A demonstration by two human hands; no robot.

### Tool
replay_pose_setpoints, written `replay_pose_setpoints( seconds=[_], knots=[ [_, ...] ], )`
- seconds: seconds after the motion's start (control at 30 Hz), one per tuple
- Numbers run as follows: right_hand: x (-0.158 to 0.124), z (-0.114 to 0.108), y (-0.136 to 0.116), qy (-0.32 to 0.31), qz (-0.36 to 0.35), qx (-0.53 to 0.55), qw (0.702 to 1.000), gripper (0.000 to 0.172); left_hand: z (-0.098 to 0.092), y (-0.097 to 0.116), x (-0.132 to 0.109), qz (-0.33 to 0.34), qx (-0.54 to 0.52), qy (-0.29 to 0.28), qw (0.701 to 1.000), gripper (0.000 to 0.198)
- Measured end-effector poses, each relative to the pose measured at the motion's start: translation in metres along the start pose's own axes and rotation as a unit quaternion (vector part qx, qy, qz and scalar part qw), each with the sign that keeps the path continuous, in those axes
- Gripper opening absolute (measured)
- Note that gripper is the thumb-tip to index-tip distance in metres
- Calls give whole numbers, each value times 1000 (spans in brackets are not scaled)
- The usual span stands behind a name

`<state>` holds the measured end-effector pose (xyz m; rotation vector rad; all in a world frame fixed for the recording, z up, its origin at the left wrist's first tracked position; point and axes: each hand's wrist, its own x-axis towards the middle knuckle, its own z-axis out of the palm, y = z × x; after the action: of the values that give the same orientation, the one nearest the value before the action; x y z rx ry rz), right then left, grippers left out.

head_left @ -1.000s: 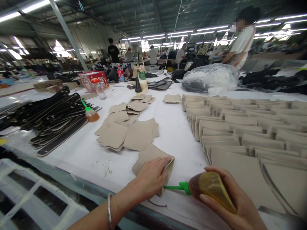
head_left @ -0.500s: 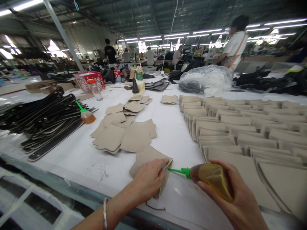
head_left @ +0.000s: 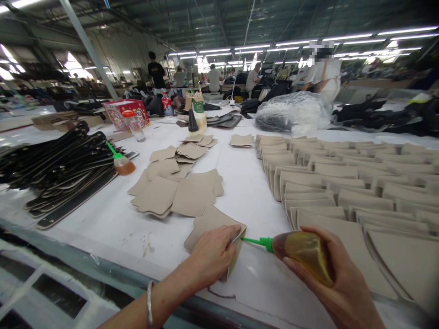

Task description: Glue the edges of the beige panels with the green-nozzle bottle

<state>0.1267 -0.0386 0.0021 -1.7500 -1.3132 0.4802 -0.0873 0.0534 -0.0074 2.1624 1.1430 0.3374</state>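
My left hand (head_left: 215, 250) is closed on a beige leather-like piece (head_left: 209, 224) on the white table, index finger stretched along its folded right edge. Part of the piece is hidden under the hand. In my right hand (head_left: 338, 278) lies a squeeze bottle of amber glue (head_left: 303, 253), tilted on its side, fingers wrapped round it. Its thin green nozzle points left, the tip at the piece's folded edge close to my left fingers. Just beyond, a loose pile of similar beige pieces (head_left: 194, 197) lies flat.
Rows of folded beige pieces (head_left: 315, 183) fill the right side. At left are stacked black straps (head_left: 61, 173) and a second glue bottle (head_left: 123, 164). Further back stand a clear cup with a red lid (head_left: 134, 125), a red box (head_left: 118, 112) and a plastic-wrapped bundle (head_left: 291, 114). Several people work behind.
Both hands, the piece and the glue bottle look almost unmoved. The view has shifted very slightly. A person at the back right has turned and leaned lower.
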Motion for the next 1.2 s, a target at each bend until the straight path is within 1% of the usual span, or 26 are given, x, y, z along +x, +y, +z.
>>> replay_pose_setpoints(
  seconds=[0.13,0.17,0.33,0.4,0.5,0.53,0.67,0.7,0.83,0.87,0.93,1.0,1.1,1.17,1.2],
  knots=[
    [-7,1,-2,-70,25,52,996,47,1,0,0,-3,2,-2,1000,50],
    [-7,1,-2,-77,29,55,995,47,1,-1,0,-2,2,-2,1000,50],
    [0,-1,3,-26,3,21,999,48,2,-4,1,6,-4,0,1000,50],
    [-1,-2,3,-35,0,24,999,48,2,-3,1,5,-6,-2,1000,50],
    [-3,-3,2,-73,8,39,997,46,0,-2,1,3,-10,-1,1000,49],
    [-3,-3,2,-73,7,37,997,46,0,-1,1,2,-12,0,1000,49],
    [1,-4,3,-17,-22,-4,1000,46,-2,1,1,-1,-9,-4,1000,48],
    [1,-3,3,-15,-26,-3,1000,46,-1,1,1,0,-8,-5,1000,49],
    [1,1,1,-61,-16,30,998,45,0,-1,2,2,-10,-5,1000,49],
    [2,1,2,-61,-19,24,998,45,0,-1,2,2,-10,-4,1000,49],
    [10,1,5,-34,-45,-6,998,45,0,-1,2,3,-11,-1,1000,49],
    [20,-1,10,-6,-89,-34,995,45,0,0,2,3,-12,-2,1000,48],
    [29,-3,17,1,-140,-55,989,46,-2,2,2,-1,-14,-7,1000,48],
    [26,-3,16,-3,-137,-54,989,46,-3,2,2,-5,-16,-6,1000,48],
    [22,-3,14,-8,-117,-45,992,46,-3,1,2,-5,-16,-5,1000,48]
  ],
)
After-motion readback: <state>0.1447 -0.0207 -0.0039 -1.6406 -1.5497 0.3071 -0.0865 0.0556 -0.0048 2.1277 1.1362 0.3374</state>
